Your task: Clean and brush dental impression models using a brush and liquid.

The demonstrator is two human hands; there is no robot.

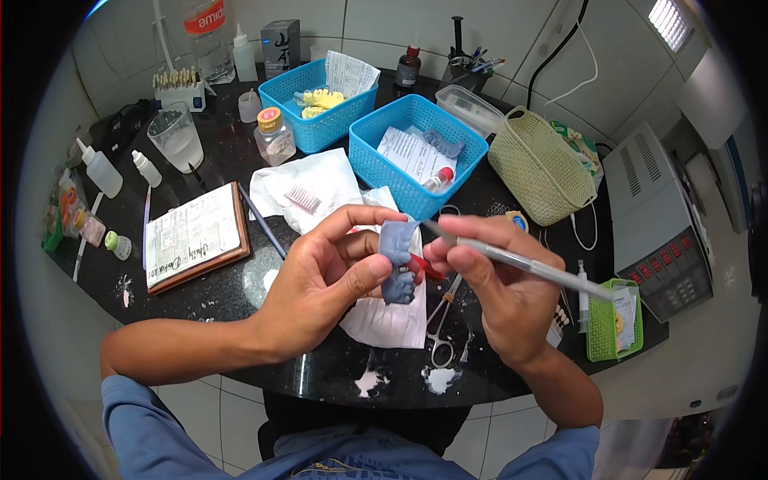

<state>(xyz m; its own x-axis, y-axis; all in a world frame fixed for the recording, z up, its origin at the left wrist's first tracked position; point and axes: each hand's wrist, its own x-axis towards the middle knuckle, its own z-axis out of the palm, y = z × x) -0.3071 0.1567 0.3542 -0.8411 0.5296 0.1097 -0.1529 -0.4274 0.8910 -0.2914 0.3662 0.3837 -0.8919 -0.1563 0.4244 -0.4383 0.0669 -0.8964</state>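
My left hand (328,260) grips a blue-grey dental model (398,252) between thumb and fingers, with its row of teeth turned toward me. In my right hand (504,296) is a slim silver craft knife (532,266), held like a pen. Its tip meets or comes very close to the model's upper right edge; I cannot tell which. Something red (428,268) shows between the model and my right fingers, its kind unclear. Below the hands lie a white cloth (388,324) and scissor-handled forceps (440,348) on the black counter.
Blue baskets (416,196) with papers and models stand behind the hands, beside a pale green basket (544,168). At left are a notebook (196,240), a glass (178,140) and small bottles. A grey machine (656,232) stands right. White powder (440,380) lies near the front edge.
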